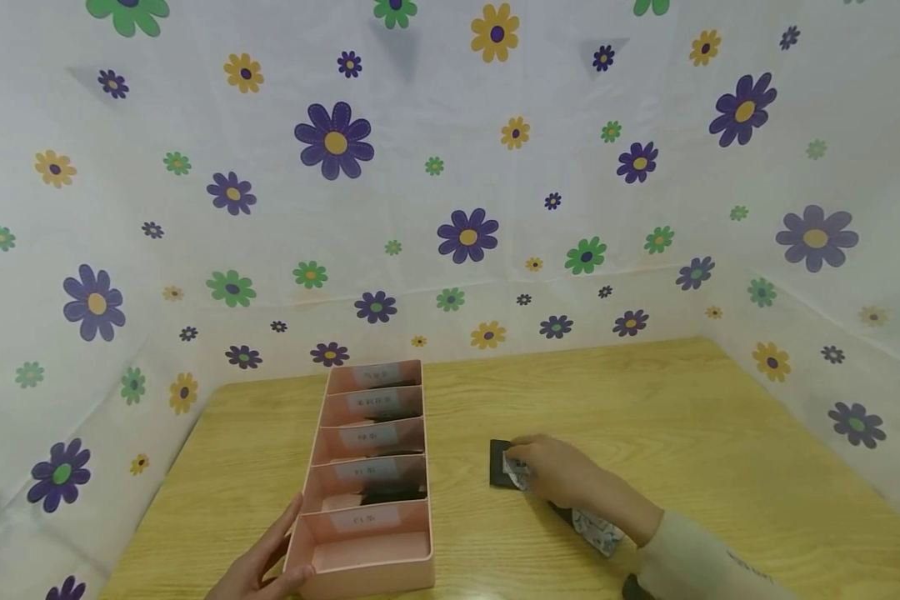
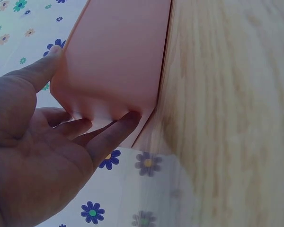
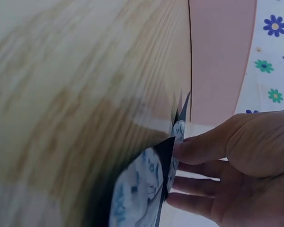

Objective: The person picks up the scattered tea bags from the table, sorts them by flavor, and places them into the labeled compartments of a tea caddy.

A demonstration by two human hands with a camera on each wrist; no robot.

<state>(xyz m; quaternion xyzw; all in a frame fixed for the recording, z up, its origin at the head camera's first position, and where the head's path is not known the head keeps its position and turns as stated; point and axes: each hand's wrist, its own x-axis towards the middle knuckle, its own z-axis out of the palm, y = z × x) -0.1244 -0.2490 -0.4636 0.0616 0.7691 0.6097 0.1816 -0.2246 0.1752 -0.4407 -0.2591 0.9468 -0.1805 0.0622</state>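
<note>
A long pink divided box [image 1: 367, 575] stands on the left part of the table, with dark packets [image 1: 393, 493] in several of its compartments. The front compartment holds nothing visible. My left hand [image 1: 262, 558] holds the box by its near left corner; in the left wrist view the thumb is at the rim and the fingertips press the wall [image 2: 111, 61]. Right of the box, my right hand [image 1: 558, 471] pinches a flat dark packet [image 1: 501, 467] with a white-and-blue patterned part, low at the tabletop. A second such packet [image 1: 596, 532] lies below the right wrist.
Each compartment carries a pale label [image 1: 365, 518] with writing too small to read. A small dark object [image 1: 633, 587] is partly hidden by the right sleeve at the lower edge. Flower-patterned cloth [image 1: 420, 208] encloses the wooden table [image 1: 607, 392] at the back and sides.
</note>
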